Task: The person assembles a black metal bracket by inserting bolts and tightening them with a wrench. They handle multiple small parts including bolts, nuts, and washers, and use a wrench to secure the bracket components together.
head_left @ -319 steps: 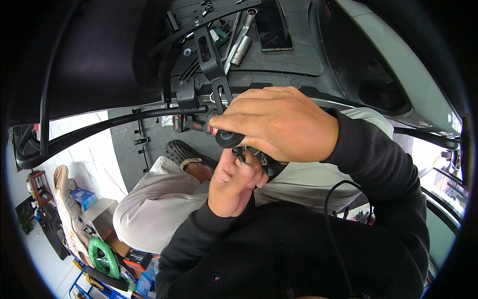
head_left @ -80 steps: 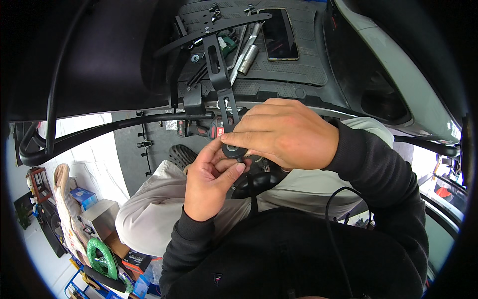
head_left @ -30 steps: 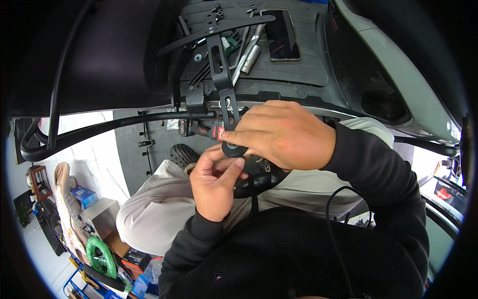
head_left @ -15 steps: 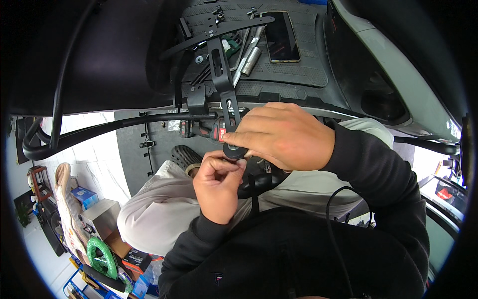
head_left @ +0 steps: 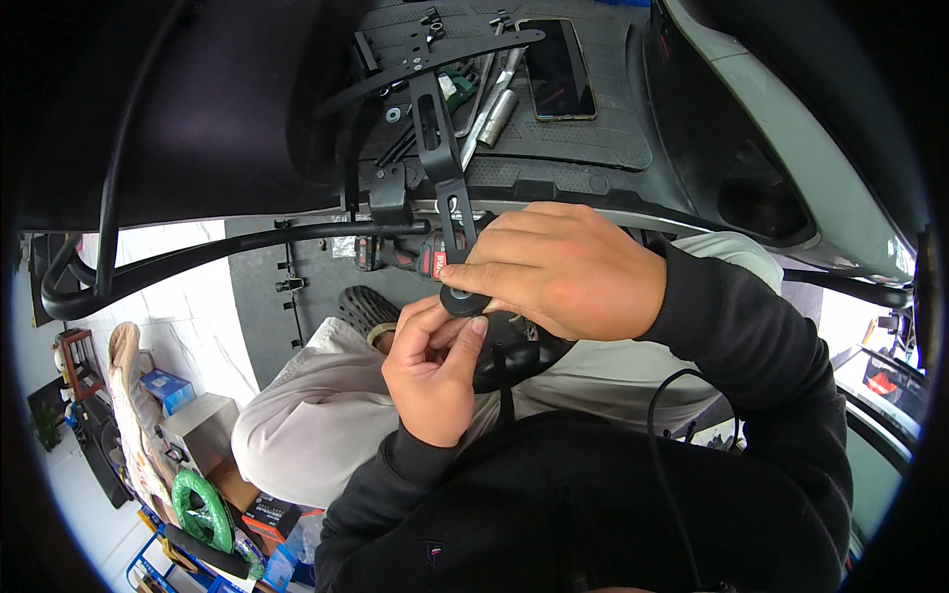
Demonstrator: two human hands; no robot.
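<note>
A long black slotted metal bracket point(head_left: 435, 138) runs from the curved black crossbar point(head_left: 484, 47) down toward me. My right hand point(head_left: 568, 272) wraps over its near end, thumb side toward me, fingers lying across the metal. At that end is a round black pad point(head_left: 464, 301) with a metal fastener in its middle. Just below the pad, my left hand point(head_left: 432, 366) is closed in a pinch, thumb and forefinger touching the pad's edge. Anything small between those fingertips is hidden.
On the ribbed black mat beyond lie a phone point(head_left: 560, 69), a metal socket point(head_left: 498, 119), wrenches and a washer point(head_left: 393, 115). A black tube point(head_left: 267, 240) crosses at left. Below, a red and black power tool point(head_left: 432, 259) lies on the floor near my shoe point(head_left: 366, 311).
My left hand has shifted slightly up against the round pad, and its fingers have closed in a little. The right hand stays on the bracket.
</note>
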